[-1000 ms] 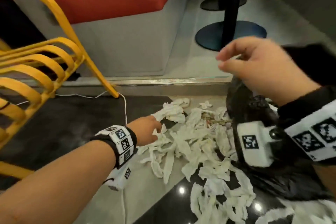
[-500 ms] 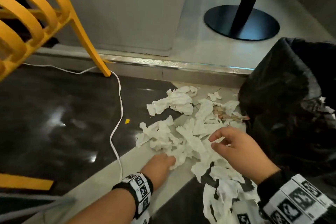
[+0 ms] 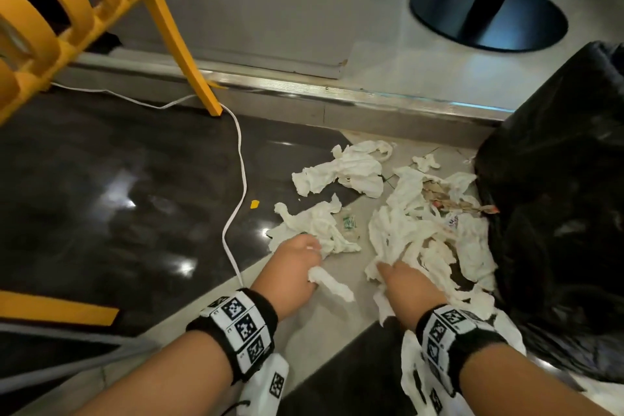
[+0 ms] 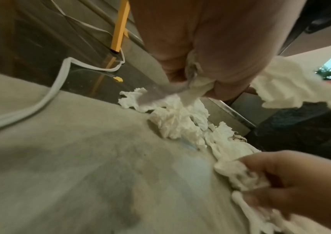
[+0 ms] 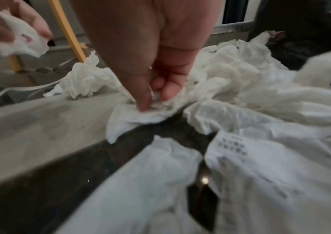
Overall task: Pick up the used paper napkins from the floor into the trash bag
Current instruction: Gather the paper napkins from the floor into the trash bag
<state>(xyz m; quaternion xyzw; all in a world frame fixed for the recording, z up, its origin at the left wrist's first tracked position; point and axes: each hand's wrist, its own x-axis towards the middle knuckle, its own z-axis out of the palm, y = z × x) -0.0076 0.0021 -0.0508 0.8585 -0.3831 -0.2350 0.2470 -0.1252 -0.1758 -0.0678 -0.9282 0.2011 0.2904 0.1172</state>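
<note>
Gathering is the step in hand: the left hand (image 3: 292, 268) has its fingers curled round a crumpled napkin (image 3: 329, 282), and the right hand (image 3: 410, 284) pinches into the near edge of the napkin pile (image 3: 415, 230) on the floor (image 3: 320, 324). Each fist would do well to bunch several sheets before lifting. The trash bag (image 3: 557, 196) stands just right of the pile, so the carry is short.

crumpled white napkins (image 3: 405, 230) strewn on floor beside black trash bag (image 3: 557, 196).
</note>
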